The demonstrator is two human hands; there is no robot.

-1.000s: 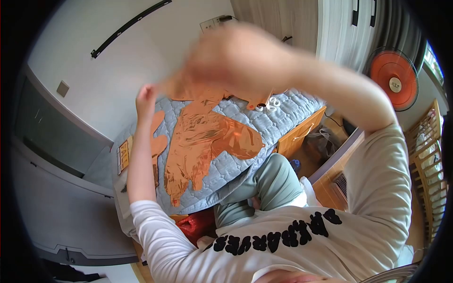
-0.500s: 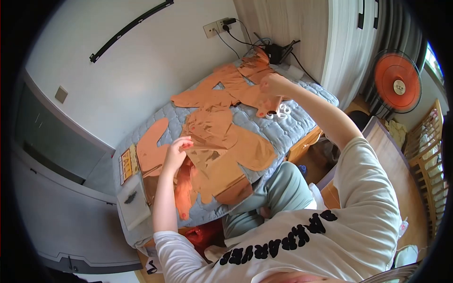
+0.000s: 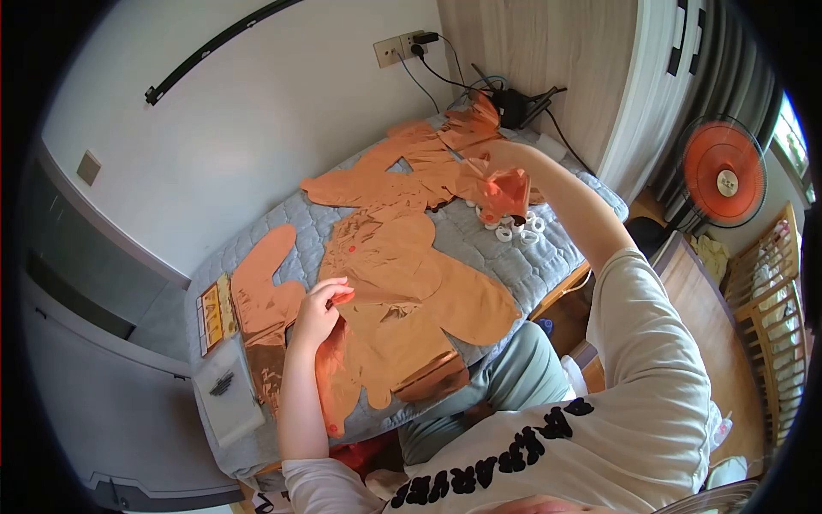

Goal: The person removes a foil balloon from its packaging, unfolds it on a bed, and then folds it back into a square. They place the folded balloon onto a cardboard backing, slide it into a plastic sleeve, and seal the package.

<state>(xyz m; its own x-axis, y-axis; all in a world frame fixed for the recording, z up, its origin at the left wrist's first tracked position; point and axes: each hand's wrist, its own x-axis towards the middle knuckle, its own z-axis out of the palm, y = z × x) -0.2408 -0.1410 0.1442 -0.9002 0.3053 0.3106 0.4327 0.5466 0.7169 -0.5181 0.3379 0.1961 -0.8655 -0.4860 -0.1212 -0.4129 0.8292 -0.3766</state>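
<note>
Deflated rose-gold foil balloons (image 3: 471,300) lie flat and overlapping on a quilted blue-grey mattress (image 3: 257,224). My left hand (image 3: 318,317) is closed at the near left edge of this pile, with an orange-red bit of foil between thumb and fingers. Farther off, my right hand (image 3: 495,156) is bent round a crumpled foil balloon (image 3: 507,192) that hangs slightly raised below it. Its fingers are partly hidden by the hand and foil. Just beneath are several white ribbon rolls (image 3: 533,224). Another foil piece (image 3: 272,265) lies left of my left hand.
A yellow-and-red printed card (image 3: 211,319) and a clear packet with dark items (image 3: 224,385) lie at the mattress's left edge. At the back stands a black router (image 3: 512,107) with cables to a wall socket (image 3: 388,53). An orange fan (image 3: 723,171) stands at the right.
The camera view has shifted a little. My right hand has turned down, and the foil under it now bunches up, showing a shiny reddish opening. My left hand stays closed at the foil edge.
</note>
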